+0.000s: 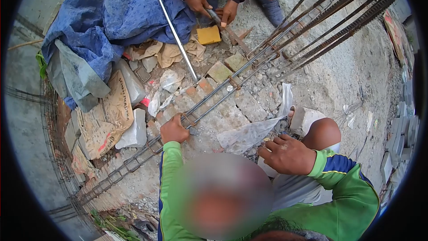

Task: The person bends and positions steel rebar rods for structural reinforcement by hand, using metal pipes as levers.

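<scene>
My left hand (pixel 174 129), in a green sleeve, is closed in a fist around a bar of the long rebar cage (pixel 232 82) that lies diagonally over bricks and rubble. Rusty wire ties (pixel 235 82) ring the cage at intervals. My right hand (pixel 287 154) rests with its fingers spread by my bent knee (pixel 323 131), holding nothing, its fingertips next to a crumpled clear plastic sheet (pixel 249 134).
Another person's two hands (pixel 214 6) at the top grip a bar beside a yellow block (pixel 208 35). A shiny metal rod (pixel 178 40) leans over a blue tarp (pixel 111 18). Cement bags (pixel 107 116), loose bricks (pixel 218 71) and stacked blocks (pixel 399 134) lie around.
</scene>
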`<state>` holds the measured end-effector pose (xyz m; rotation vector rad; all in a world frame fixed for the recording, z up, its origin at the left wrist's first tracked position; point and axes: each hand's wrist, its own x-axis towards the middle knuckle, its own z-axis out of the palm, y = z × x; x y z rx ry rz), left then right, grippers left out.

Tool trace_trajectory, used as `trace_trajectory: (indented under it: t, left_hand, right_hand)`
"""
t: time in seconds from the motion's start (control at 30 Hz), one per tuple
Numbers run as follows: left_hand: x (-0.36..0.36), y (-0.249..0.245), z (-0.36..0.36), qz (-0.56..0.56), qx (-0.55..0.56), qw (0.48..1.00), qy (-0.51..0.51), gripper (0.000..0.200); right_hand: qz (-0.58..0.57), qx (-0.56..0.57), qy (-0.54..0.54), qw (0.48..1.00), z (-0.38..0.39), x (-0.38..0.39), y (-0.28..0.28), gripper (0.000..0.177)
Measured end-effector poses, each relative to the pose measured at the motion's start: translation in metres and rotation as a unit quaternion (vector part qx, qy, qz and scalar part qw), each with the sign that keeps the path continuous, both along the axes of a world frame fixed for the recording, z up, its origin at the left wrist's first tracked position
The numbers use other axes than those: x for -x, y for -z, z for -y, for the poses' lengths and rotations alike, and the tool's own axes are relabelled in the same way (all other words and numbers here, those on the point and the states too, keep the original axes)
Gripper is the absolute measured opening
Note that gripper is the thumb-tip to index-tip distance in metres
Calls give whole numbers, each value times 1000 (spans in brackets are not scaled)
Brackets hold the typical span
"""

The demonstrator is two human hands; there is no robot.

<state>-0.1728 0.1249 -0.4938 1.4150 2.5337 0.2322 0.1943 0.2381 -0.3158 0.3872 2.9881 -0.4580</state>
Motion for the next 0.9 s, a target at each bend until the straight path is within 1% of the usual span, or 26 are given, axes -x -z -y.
trace_trajectory:
  t: [0.27,0.33,0.43,0.53,0.63,0.83,0.9]
  left_hand:
    - [2,4,2,-11,-17,1000,12,57]
    - [0,-1,1,-5,0,1000,10,50]
    - [1,2,2,-6,-8,1000,12,47]
    - [3,7,3,-10,-37,999,25,47]
    - [3,6,3,0,-25,1000,19,48]
    - [3,-1,3,11,-21,1000,13,49]
    - [3,-3,2,13,-14,1000,16,49]
  right_hand:
    - [8,0,-4,1000,0,2,0,18]
    - [11,0,-5,1000,0,2,0,18]
    - [14,0,-9,1000,0,3,0,19]
    - [15,-9,-18,1000,-1,4,-1,19]
    - [19,10,-10,1000,-1,5,-3,21]
    - [49,26,-12,998,-2,8,-9,25]
    - [77,44,-9,996,-3,9,-8,38]
